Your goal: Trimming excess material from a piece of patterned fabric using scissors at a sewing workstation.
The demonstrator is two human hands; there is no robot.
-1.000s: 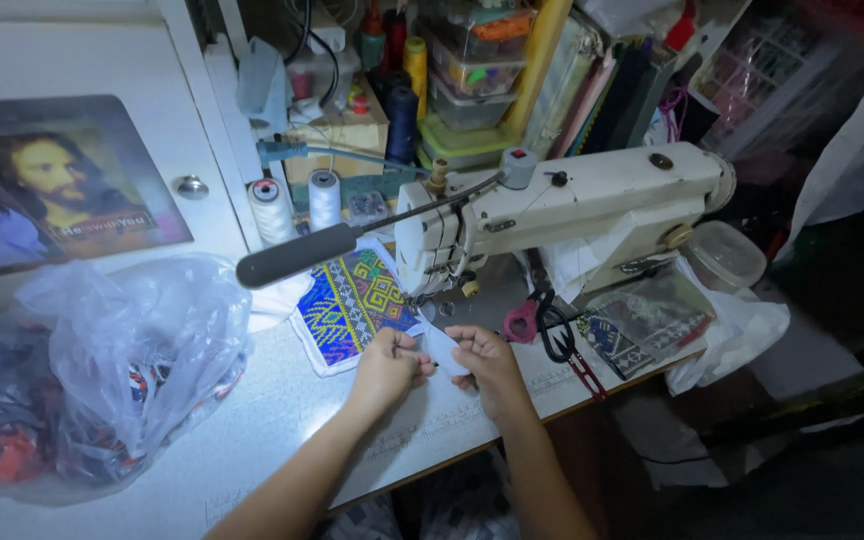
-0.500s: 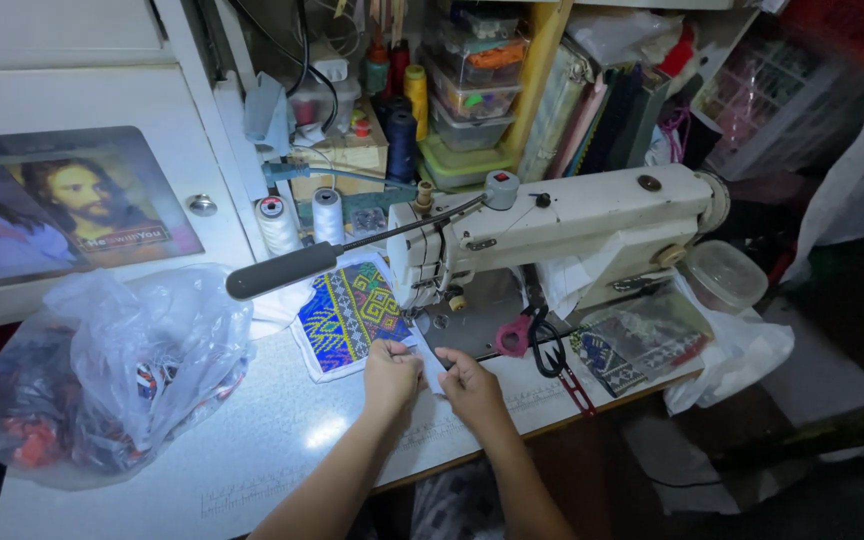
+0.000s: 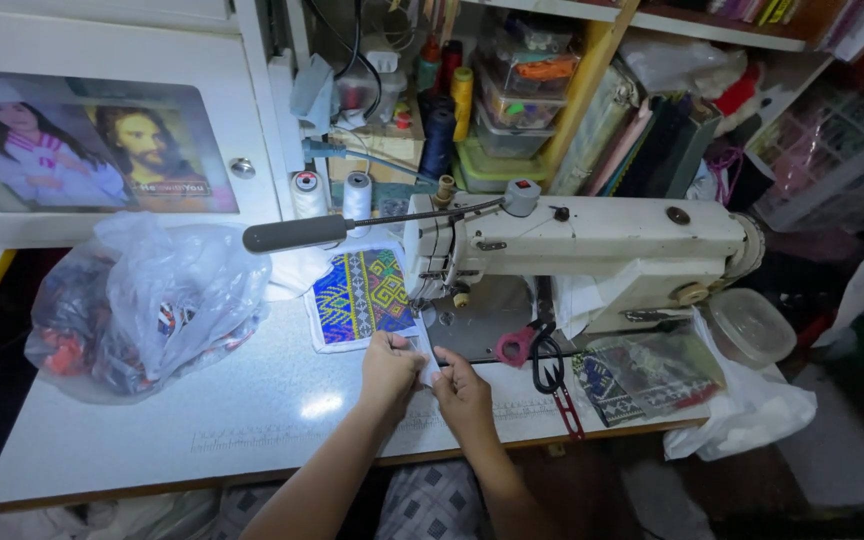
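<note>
1. Far left on the worktop (image 3: 252, 420) sits a clear plastic bag (image 3: 142, 305) — slumped and knotted up, stuffed with dark, red and patterned cloth scraps.
2. The left hand (image 3: 390, 368) comes in from below, forearm angled up and to the right, fingers curled and pinching the near edge of a small white fabric piece (image 3: 426, 357).
3. Just above that hand lies a patterned woven patch (image 3: 360, 296) in blue, yellow and green, flat on the worktop beside the machine's needle end.
4. The right hand (image 3: 464, 392) mirrors the left, knuckles up, fingers closed on the same white fabric piece — the two hands almost touch, right in front of the needle plate.
5. Behind them stands the cream sewing machine (image 3: 592, 240).
6. Red-handled scissors (image 3: 542, 360) lie on the machine bed, just right of the right hand.
7. Further right, a clear bag (image 3: 652, 370) holds more patterned cloth; beyond it sits a round clear tub (image 3: 752, 325), contents unclear.
</note>
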